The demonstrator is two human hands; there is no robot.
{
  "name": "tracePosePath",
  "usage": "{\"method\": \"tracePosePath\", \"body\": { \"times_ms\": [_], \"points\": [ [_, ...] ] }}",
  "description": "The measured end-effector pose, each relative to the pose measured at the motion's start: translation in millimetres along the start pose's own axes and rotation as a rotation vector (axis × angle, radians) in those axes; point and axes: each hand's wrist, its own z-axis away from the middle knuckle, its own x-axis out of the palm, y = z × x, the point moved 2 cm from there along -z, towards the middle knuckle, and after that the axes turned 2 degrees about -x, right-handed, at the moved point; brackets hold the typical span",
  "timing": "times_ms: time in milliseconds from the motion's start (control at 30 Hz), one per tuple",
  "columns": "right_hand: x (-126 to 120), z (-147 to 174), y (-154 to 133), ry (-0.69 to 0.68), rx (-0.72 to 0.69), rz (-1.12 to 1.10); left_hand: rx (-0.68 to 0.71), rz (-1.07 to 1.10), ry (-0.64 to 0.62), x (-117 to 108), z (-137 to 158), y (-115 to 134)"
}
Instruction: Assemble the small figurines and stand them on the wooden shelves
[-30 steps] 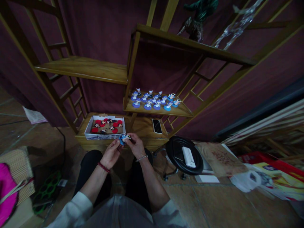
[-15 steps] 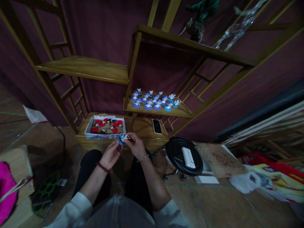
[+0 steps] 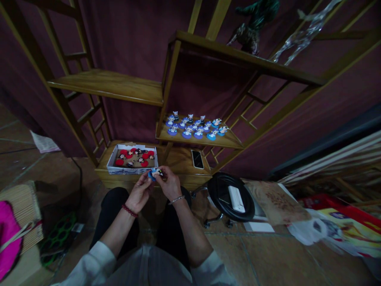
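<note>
Between my two hands is a small figurine (image 3: 155, 173) with a blue base. My left hand (image 3: 141, 192) pinches it by the base side, a red bead bracelet on that wrist. From the other side, the fingers of my right hand (image 3: 169, 184) grip its upper part; a silver bangle circles that wrist. Just beyond my hands, a white-rimmed cardboard box (image 3: 131, 171) holds several figurines with red bases. Several more figurines (image 3: 188, 131) with purple or blue bases stand in rows on the wooden shelf (image 3: 166, 134) ahead.
A smartphone (image 3: 197, 159) lies on the low wooden ledge. To the right stands a black round stool (image 3: 220, 198) with a white box (image 3: 236, 198) on it. Statues, one dark green (image 3: 253, 28) and one clear (image 3: 306, 33), stand on the upper shelf. A pink item (image 3: 8, 238) is at left.
The figurine has turned slightly in my fingers, both hands still on it. The view has shifted a little; the box and the shelf figurines look the same.
</note>
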Motion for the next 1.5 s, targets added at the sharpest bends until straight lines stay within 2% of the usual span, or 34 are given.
{"method": "tracePosePath", "body": {
  "times_ms": [267, 600, 1500],
  "points": [
    [3.2, 1.7, -0.5, 0.049, 0.035, 0.105, 0.008, -0.027, 0.036, 2.3, 1.1, -0.7],
    [4.0, 1.9, -0.3, 0.038, -0.017, 0.080, 0.004, -0.031, 0.045, 2.1, 1.6, 0.5],
    [5.4, 4.0, -0.5, 0.095, 0.060, 0.121, 0.100, -0.191, 0.028, 7.9, 5.7, 5.1]
  ]
}}
